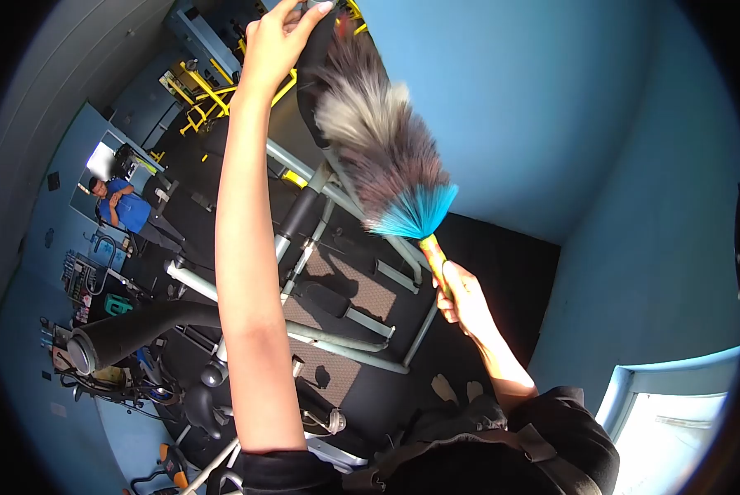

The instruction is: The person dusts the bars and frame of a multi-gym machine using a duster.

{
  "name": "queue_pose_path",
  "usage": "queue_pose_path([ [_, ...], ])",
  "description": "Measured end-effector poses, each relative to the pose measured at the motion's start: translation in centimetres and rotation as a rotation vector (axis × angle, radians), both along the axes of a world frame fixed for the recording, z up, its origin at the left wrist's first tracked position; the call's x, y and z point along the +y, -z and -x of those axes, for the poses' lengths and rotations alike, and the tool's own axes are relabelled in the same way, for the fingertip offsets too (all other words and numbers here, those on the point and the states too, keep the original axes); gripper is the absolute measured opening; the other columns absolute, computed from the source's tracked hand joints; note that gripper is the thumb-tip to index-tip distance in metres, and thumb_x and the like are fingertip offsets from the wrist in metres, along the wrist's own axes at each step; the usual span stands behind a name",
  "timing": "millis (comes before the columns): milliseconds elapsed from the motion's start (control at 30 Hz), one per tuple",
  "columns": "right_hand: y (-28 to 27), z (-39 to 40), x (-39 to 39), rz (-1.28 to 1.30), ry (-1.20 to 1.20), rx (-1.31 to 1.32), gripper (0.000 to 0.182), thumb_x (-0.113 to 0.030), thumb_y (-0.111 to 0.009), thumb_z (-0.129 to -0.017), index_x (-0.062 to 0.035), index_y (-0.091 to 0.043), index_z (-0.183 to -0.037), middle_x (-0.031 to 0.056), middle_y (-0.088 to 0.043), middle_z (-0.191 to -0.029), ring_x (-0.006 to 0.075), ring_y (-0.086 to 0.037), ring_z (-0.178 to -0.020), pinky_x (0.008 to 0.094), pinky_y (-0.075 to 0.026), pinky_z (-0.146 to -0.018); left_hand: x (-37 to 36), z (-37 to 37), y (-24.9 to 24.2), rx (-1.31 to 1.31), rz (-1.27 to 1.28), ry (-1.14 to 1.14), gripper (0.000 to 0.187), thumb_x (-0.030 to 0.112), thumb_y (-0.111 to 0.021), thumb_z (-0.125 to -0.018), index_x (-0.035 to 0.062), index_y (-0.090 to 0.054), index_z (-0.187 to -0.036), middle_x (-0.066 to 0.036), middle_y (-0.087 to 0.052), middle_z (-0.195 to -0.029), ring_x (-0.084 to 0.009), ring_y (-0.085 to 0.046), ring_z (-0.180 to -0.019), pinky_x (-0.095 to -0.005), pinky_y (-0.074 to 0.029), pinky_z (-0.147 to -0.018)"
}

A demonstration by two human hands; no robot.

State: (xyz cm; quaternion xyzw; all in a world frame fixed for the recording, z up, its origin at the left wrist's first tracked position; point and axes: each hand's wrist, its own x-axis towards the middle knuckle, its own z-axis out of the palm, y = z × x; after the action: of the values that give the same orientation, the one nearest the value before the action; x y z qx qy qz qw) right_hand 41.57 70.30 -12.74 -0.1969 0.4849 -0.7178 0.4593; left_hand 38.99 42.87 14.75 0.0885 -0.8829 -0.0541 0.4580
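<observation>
My right hand [462, 299] is closed around the yellow-green handle of a feather duster [378, 124]. The duster's bristles are bright blue near the handle, then brown and pale grey, and they lie along a black padded bar [311, 70] of an exercise machine. My left arm is stretched far forward. At the top edge of the view, my left hand [278, 37] grips the upper end of that padded bar, with thumb and fingers bent around it and partly cut off by the frame.
White machine frame tubes [337, 194] stand below my arms, with another padded arm [155, 326] at lower left. Yellow gym equipment [201, 95] is at the back. A person in a blue shirt [129, 206] is at the far left. A blue wall [518, 107] rises on the right.
</observation>
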Motion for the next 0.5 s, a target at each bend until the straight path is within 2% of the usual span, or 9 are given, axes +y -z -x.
queue_pose_path([
  [33,-0.7,-0.5,-0.2,0.045,-0.007,0.004,0.032,-0.037,-0.041,-0.091,-0.0085,-0.046,-0.079,-0.0047,-0.036,-0.051,0.0019,-0.03,-0.037,0.0171,-0.025,-0.034,0.8,-0.3,-0.3,-0.074,-0.061,-0.028,0.044,0.036,-0.058,-0.082,0.006,-0.053,-0.114,-0.011,-0.065,-0.089,-0.016,-0.061,-0.088,-0.0272,-0.045,-0.079],
  [100,-0.4,-1.4,-0.7,0.036,-0.06,-0.007,0.03,-0.035,-0.041,-0.092,-0.0084,-0.048,-0.079,-0.0027,-0.04,-0.05,0.0031,-0.033,-0.036,0.0178,-0.028,-0.034,2.7,-0.6,-0.5,-0.018,-0.075,0.196,0.03,0.023,-0.057,-0.083,0.0034,-0.056,-0.105,-0.016,-0.063,-0.091,-0.0194,-0.061,-0.085,-0.029,-0.047,-0.074],
  [200,3.7,-1.2,-2.1,-0.154,-0.083,0.033,0.034,-0.039,-0.042,-0.09,-0.0075,-0.048,-0.078,-0.002,-0.041,-0.05,0.0035,-0.034,-0.036,0.0189,-0.027,-0.033,3.1,-0.6,-0.5,-0.042,-0.175,0.176,0.03,0.023,-0.057,-0.083,0.0022,-0.055,-0.105,-0.017,-0.063,-0.091,-0.02,-0.061,-0.086,-0.0296,-0.047,-0.076],
  [233,4.4,-0.8,-2.2,-0.22,-0.015,0.051,0.037,-0.043,-0.043,-0.089,-0.008,-0.047,-0.076,-0.0029,-0.039,-0.05,0.003,-0.032,-0.035,0.019,-0.025,-0.031,3.2,-0.7,-0.3,-0.044,-0.18,0.172,0.03,0.023,-0.057,-0.083,0.0022,-0.055,-0.105,-0.017,-0.063,-0.091,-0.02,-0.061,-0.086,-0.0296,-0.047,-0.076],
  [333,3.5,1.0,-1.7,-0.158,0.024,-0.023,0.039,-0.045,-0.042,-0.089,-0.009,-0.045,-0.074,-0.0048,-0.036,-0.05,0.0018,-0.028,-0.035,0.0181,-0.021,-0.031,3.2,-0.6,-0.5,-0.054,-0.103,0.136,0.031,0.024,-0.055,-0.084,0.0017,-0.053,-0.106,-0.018,-0.062,-0.093,-0.0212,-0.06,-0.088,-0.0311,-0.046,-0.077],
  [433,0.8,0.1,-1.7,-0.026,0.052,0.041,0.036,-0.042,-0.042,-0.089,-0.0094,-0.046,-0.077,-0.0046,-0.037,-0.051,0.0015,-0.03,-0.036,0.017,-0.024,-0.033,3.2,-0.6,-0.4,-0.05,-0.096,0.17,0.031,0.024,-0.054,-0.084,0.0017,-0.053,-0.106,-0.017,-0.063,-0.094,-0.0212,-0.06,-0.088,-0.0314,-0.046,-0.077],
  [500,0.1,-1.2,-1.8,0.069,-0.032,0.024,0.03,-0.037,-0.043,-0.09,-0.0094,-0.048,-0.078,-0.0037,-0.04,-0.052,0.0018,-0.034,-0.039,0.0169,-0.028,-0.035,3.1,-0.7,-0.5,-0.061,-0.075,0.189,0.031,0.025,-0.054,-0.085,0.0021,-0.053,-0.106,-0.016,-0.063,-0.094,-0.0208,-0.06,-0.089,-0.0312,-0.046,-0.077],
])
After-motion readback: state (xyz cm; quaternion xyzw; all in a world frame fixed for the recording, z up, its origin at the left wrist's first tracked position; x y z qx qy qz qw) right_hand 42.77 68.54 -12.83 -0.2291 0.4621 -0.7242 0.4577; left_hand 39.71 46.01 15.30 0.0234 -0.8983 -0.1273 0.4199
